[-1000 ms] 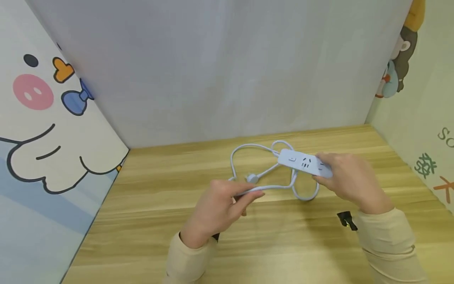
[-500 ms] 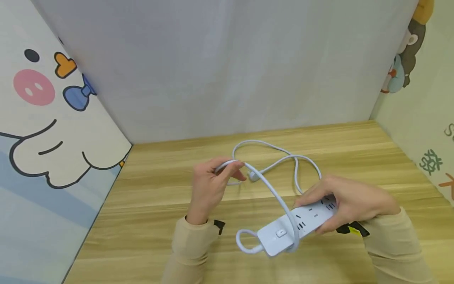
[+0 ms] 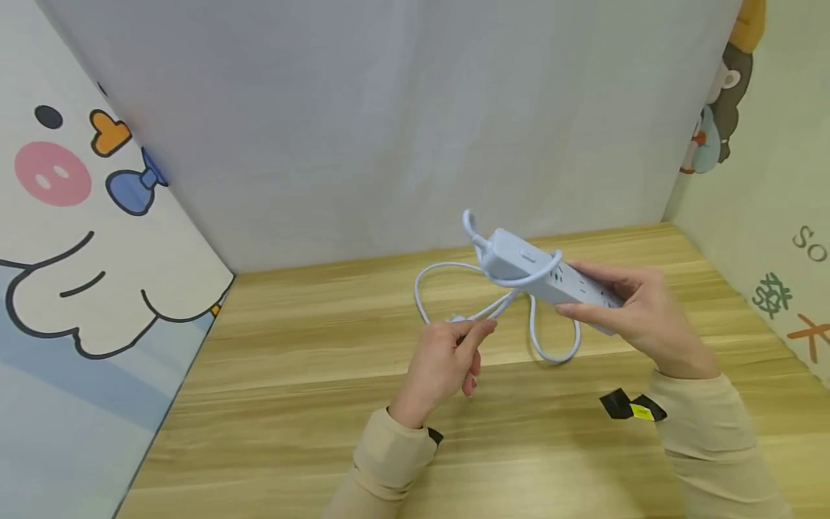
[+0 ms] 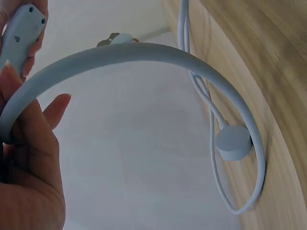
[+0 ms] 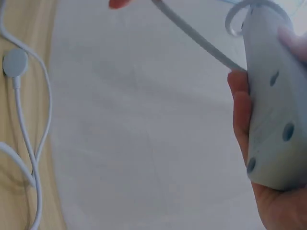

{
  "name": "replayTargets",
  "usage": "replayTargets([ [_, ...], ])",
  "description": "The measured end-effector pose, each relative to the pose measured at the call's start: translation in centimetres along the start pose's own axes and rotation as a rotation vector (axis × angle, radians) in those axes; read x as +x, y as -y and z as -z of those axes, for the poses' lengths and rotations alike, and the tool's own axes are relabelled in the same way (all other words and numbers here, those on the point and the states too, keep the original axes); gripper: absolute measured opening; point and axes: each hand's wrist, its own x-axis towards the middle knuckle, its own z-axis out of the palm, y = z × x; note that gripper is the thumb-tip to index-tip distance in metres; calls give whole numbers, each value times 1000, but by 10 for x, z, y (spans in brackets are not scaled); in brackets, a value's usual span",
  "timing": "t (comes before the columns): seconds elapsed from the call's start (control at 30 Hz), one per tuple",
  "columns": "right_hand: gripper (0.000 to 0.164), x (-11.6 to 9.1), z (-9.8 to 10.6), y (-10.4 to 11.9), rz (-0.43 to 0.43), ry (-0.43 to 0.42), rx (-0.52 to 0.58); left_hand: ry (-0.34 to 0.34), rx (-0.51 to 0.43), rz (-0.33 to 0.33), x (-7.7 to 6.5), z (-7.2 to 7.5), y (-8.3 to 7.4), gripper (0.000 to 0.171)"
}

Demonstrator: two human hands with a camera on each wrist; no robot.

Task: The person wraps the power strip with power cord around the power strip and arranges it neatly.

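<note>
A white power strip (image 3: 538,270) is tilted above the table, its switch end up and to the left. My right hand (image 3: 642,310) grips its far end, thumb on one side and fingers on the other. One turn of the strip's white cord (image 3: 528,280) wraps round the body near the switch. My left hand (image 3: 444,364) pinches the cord between thumb and fingers, left of the strip. In the left wrist view the cord arcs from those fingers down to the table. The round plug (image 4: 233,143) lies on the tabletop, mostly hidden behind my left hand in the head view.
Loose cord loops (image 3: 558,358) lie on the wooden table (image 3: 292,404) below the strip. A pale curtain (image 3: 350,144) closes off the back. Printed panels stand at the left (image 3: 97,238) and right (image 3: 765,231). Black straps hang at both wrists.
The strip dipped toward me, then rose and swung back up, its switch end now pointing away. A cord turn now circles it. My left hand went up and left, then down and right.
</note>
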Motion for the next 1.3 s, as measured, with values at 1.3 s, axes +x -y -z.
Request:
replayTargets([
  [1.3, 39, -10, -36, 19, 498, 885, -224, -158, 208, -614, -16, 46, -19, 8],
])
